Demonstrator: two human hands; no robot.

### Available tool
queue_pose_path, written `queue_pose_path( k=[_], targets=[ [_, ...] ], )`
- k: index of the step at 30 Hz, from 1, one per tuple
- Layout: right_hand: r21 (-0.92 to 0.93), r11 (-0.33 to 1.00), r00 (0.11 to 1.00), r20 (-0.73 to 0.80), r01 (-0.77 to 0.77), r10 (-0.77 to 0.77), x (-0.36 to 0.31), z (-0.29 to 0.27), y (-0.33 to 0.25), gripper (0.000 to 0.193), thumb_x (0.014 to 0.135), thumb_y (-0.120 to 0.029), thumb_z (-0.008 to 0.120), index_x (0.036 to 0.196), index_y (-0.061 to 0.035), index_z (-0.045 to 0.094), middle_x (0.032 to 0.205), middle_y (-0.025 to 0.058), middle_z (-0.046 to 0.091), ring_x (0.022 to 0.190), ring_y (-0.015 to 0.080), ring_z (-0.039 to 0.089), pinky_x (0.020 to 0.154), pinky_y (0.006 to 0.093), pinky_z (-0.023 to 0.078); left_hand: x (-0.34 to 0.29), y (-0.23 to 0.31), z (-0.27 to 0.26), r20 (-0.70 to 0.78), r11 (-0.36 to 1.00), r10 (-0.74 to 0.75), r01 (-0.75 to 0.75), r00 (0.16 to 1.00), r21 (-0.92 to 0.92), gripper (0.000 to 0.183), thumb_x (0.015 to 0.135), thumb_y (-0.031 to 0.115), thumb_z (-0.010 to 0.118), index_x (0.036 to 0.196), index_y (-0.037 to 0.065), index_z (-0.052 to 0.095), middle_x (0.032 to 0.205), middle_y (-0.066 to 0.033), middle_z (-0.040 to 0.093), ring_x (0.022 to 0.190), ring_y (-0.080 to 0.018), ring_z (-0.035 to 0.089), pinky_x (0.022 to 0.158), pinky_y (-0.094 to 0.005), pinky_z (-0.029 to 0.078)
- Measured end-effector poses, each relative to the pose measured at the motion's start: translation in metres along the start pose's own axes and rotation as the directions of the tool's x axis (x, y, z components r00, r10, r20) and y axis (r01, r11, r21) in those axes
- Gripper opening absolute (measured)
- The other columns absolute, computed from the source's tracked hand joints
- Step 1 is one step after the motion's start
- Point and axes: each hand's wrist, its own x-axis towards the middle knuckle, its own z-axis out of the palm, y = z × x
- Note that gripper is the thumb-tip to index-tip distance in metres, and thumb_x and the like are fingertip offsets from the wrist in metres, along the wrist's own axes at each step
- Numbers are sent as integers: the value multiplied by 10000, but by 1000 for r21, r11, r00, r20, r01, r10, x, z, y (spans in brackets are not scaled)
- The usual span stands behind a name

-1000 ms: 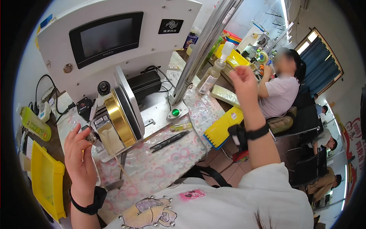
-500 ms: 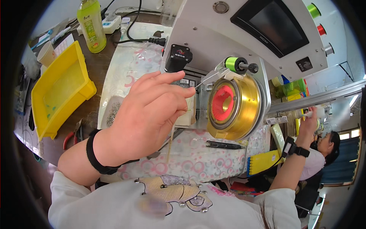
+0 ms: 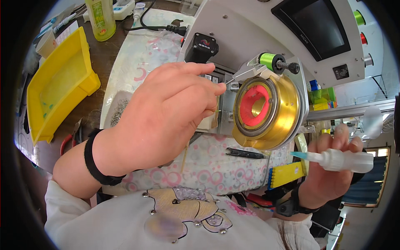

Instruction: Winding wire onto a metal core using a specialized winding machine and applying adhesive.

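Patterned cloth (image 3: 208,175) fronts the gold drum (image 3: 287,112); right of it, your right hand (image 3: 329,181) holds a likely light, squeezable bottle (image 3: 343,161), best gripped mid-barrel; left hand (image 3: 166,108), left of it, hold undeterminable.

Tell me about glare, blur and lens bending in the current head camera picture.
Head view: bright highlights streak the gold ring; head view, far right: the window panes look bright above the dark curtain; head view, bottom: a smeared patch hides part of the shirt print; head view, edges: black borders curve in, fisheye style.
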Motion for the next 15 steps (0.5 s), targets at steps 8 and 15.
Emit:
queue_pose_path(
  k=[8,15],
  targets=[
    [-150,988,996,87,-23,37,25,34,20,489,882,-222,704,1237,17,468,1137,171,429,738,184,565,615,247,511,0,-3,-1,16,1000,9,-9,1000,-7,160,768,-79,628,888,13,572,1083,-161,680,1112,-429,611,917,-480,483],
    [-235,968,991,117,92,-66,20,36,28,498,889,-254,680,1224,35,451,1112,158,414,847,209,537,742,282,489,-2,-6,2,-17,1000,10,-11,1000,-24,107,776,-42,632,860,2,583,1065,-177,681,1075,-441,627,875,-462,511]
  ],
)
